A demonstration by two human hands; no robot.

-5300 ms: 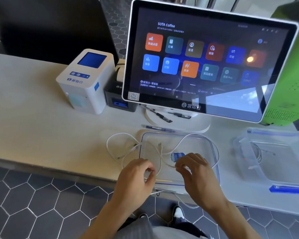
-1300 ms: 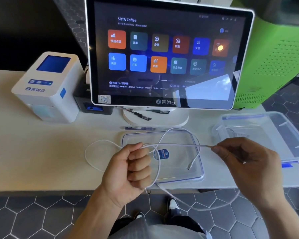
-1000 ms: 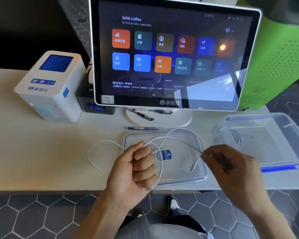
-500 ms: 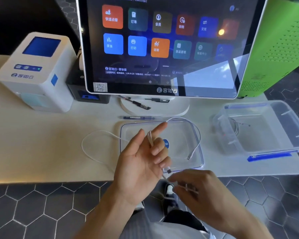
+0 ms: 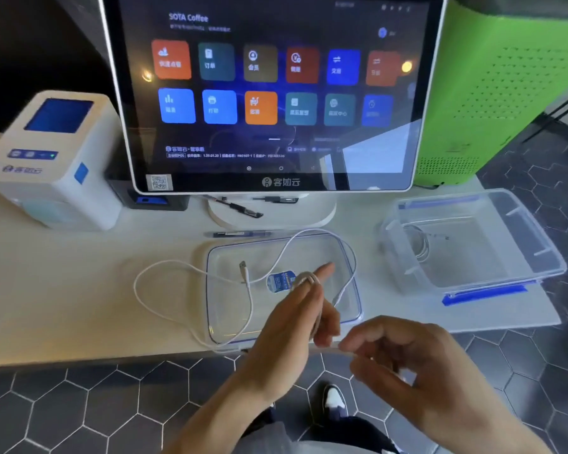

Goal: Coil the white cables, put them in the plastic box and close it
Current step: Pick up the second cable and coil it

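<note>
Both hands are up over the near edge of the bench: the left hand (image 5: 295, 326) has white cable (image 5: 304, 280) looped round its extended fingers, and the right hand (image 5: 407, 365) pinches the cable's run just beside it. From there the rest of the white cable trails away in loose loops, partly across the clear lid (image 5: 223, 309) lying flat on the bench (image 5: 63, 290) and partly onto the bare bench left of it, one plug end resting on the lid. To the right, well apart, stands the open plastic box (image 5: 538, 253), a coiled cable already in its left end. Behind are a pen (image 5: 240, 234), the touchscreen terminal (image 5: 269, 93), a white printer (image 5: 53, 158) at left and a green case (image 5: 505, 86) at right.
</note>
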